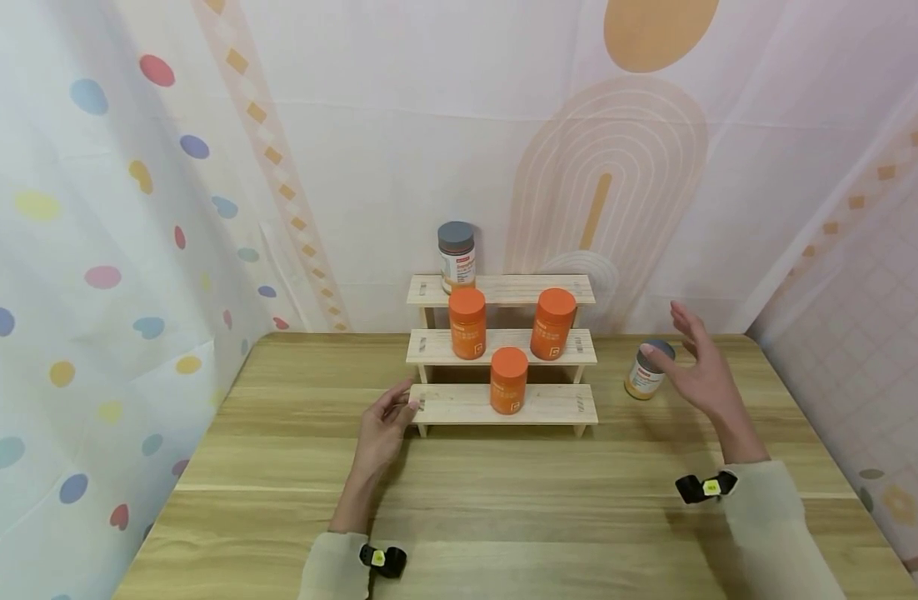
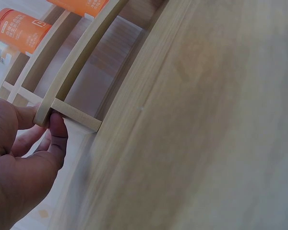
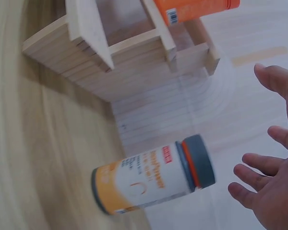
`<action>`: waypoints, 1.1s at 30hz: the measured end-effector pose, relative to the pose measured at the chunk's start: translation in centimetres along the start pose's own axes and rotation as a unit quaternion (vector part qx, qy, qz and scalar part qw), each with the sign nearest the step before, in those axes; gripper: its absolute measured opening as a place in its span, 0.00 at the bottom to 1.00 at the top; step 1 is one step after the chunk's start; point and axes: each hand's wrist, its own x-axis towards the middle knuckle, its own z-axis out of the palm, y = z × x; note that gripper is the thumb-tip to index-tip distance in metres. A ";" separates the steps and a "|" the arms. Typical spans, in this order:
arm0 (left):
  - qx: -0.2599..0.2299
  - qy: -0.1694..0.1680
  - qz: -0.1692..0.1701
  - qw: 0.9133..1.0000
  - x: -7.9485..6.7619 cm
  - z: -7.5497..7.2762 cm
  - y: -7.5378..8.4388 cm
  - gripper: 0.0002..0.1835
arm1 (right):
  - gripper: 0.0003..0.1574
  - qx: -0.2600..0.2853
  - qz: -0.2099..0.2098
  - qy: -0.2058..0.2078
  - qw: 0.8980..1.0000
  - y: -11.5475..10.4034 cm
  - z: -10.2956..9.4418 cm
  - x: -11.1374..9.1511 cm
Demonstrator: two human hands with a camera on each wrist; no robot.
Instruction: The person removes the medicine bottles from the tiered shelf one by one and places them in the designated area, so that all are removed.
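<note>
A three-step wooden display shelf (image 1: pixel 459 404) stands on the table. My left hand (image 1: pixel 381 435) pinches the left end of its lowest board between thumb and finger; the left wrist view shows this grip (image 2: pixel 33 148) up close. To the right of the shelf, a supplement jar (image 1: pixel 643 375) with a grey lid and a white and yellow label stands upright on the tabletop. Beside that jar (image 3: pixel 149 177) is my right hand (image 1: pixel 700 367), its fingers spread; the right wrist view shows a gap between them.
A similar grey-lidded jar (image 1: pixel 457 260) stands on the top step's left. Two orange jars, one left (image 1: pixel 468 325) and one right (image 1: pixel 553 325), stand on the middle step. A third orange jar (image 1: pixel 509 382) is on the lowest step. A patterned curtain (image 1: pixel 384 167) hangs behind the table (image 1: pixel 279 467).
</note>
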 end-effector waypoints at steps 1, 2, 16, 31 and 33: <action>0.000 0.000 0.000 1.000 0.0 0.0 0.0 0.24 | 0.55 0.002 -0.003 -0.002 1.000 -0.3 -0.1 0.1; 0.000 0.001 -0.001 1.000 0.0 0.0 0.0 0.24 | 0.55 0.004 -0.005 -0.003 1.000 -0.5 -0.1 0.2; -0.005 -0.001 -0.001 1.000 0.0 0.0 0.0 0.23 | 0.56 -0.006 -0.056 0.002 0.998 -4.1 0.1 1.4; -0.004 0.004 -0.003 1.000 0.1 0.0 -0.2 0.23 | 0.56 0.012 -0.071 -0.028 0.997 -8.0 2.2 3.4; -0.004 0.003 -0.003 1.000 0.1 0.0 -0.2 0.23 | 0.56 0.017 -0.075 -0.032 0.997 -8.4 2.5 3.7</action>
